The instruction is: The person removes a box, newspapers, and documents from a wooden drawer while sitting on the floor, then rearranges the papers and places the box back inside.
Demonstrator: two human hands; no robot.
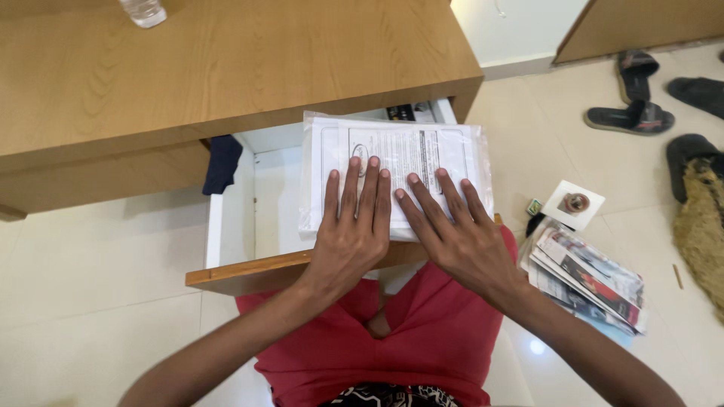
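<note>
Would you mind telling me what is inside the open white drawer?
Inside the drawer, a plastic-wrapped stack of papers lies under the left hand and right hand, both pressed flat. A dark cloth sits at the back left. Anything beneath the stack is hidden.

Glossy clear plastic wraps the paper stack (396,162); the desk (226,68) is matt wood-grain, the floor (98,264) smooth tile.

Bare arms, no sleeves; red shorts (422,339), patterned blk/white fabric (388,396) below.
</note>
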